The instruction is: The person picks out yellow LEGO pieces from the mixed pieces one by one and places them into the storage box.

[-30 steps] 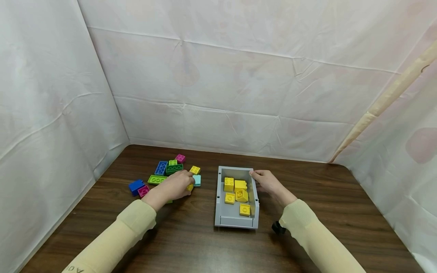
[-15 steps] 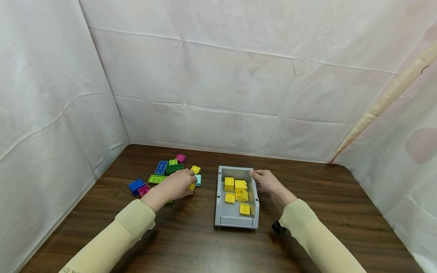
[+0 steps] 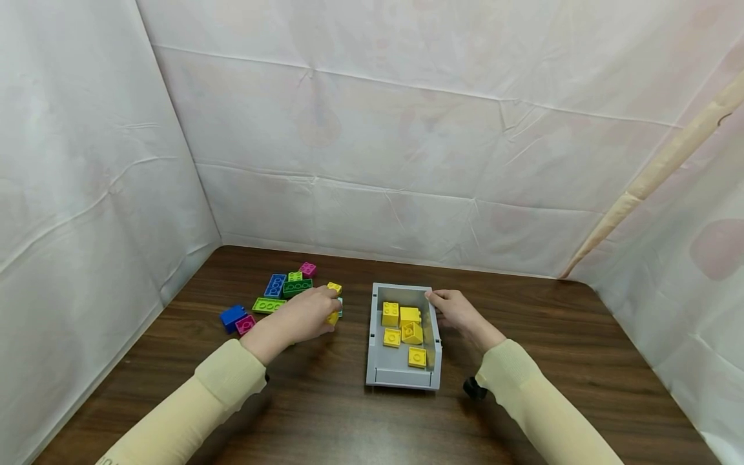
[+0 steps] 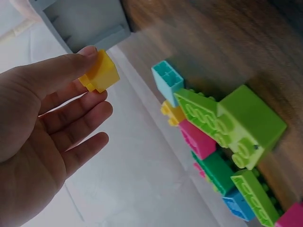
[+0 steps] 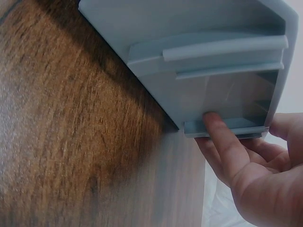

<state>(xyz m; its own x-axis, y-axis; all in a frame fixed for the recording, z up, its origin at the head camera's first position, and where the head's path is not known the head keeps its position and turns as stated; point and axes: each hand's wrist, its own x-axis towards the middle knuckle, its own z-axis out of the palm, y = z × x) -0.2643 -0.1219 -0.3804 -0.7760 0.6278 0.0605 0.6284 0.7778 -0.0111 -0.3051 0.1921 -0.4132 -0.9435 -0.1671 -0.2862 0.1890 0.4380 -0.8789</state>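
My left hand (image 3: 299,316) pinches a small yellow toy brick (image 4: 105,73) between thumb and fingertips, at the right side of a loose group of coloured bricks. Its other fingers spread behind the brick in the left wrist view. To the right stands a grey plastic bin (image 3: 401,378) with several yellow bricks (image 3: 391,313) lying in it. The right hand (image 3: 462,316) grips the bin's far right corner: the thumb is at the rim and the fingers (image 5: 227,146) reach along the outer side wall. A second yellow brick (image 4: 173,112) lies beside a cyan brick (image 4: 167,80).
Left of the bin lie lime green bricks (image 4: 255,118), a dark green brick (image 3: 298,288), blue bricks (image 3: 232,318) and magenta bricks (image 3: 245,324) on the dark wooden table (image 3: 349,426). White cloth (image 3: 349,129) hangs behind and at the sides.
My left hand, with the yellow brick, has shifted slightly to the right and now covers more of the cyan brick. The right hand and the bin have stayed in place.
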